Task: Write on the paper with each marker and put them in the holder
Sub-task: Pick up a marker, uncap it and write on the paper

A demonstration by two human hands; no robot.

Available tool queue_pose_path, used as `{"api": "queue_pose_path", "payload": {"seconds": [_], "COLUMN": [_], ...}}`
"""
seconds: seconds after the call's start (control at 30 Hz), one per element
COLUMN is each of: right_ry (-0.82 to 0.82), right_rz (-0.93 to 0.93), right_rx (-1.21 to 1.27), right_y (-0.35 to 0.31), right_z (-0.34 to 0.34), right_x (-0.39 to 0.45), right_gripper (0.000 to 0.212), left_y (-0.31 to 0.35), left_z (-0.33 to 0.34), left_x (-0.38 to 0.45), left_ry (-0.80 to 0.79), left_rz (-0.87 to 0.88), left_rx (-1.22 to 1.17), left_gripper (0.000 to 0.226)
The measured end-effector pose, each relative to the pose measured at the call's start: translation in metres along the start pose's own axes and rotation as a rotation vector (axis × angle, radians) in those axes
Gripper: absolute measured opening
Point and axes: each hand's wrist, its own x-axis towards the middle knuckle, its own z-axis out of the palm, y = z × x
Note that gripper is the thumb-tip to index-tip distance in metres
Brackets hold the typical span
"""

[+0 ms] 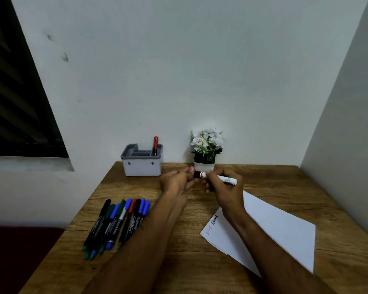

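Observation:
My right hand (225,187) grips a white-barrelled marker (226,179) held level above the table. My left hand (176,181) pinches its black cap (197,174) at the marker's left end, where a red band shows. The cap sits against the marker's tip; whether it is fully on I cannot tell. A grey holder (142,164) stands at the back of the table with one red marker (155,145) upright in it. A white paper (274,228) lies to the right, with two short words written near its left corner. Several markers (117,223) with black, green, blue and red caps lie in a bunch at the left.
A small white pot of white flowers (206,149) stands against the wall just behind my hands. The wooden table (179,262) meets a wall at the back and another on the right. A dark window sits at the far left.

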Motion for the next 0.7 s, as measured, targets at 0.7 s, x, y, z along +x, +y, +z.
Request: {"api": "queue_pose_path", "payload": {"seconds": [0.7], "right_ry": [-0.352], "right_rz": [0.049], "right_rx": [-0.775], "right_y": [0.021], "right_z": [0.057], "right_x": [0.016], "right_gripper": [0.038], "left_y": [0.081], "left_z": [-0.041], "left_x": [0.024], "left_ry": [0.129], "left_rz": [0.535], "left_rx": [0.097], "left_gripper": [0.032]}}
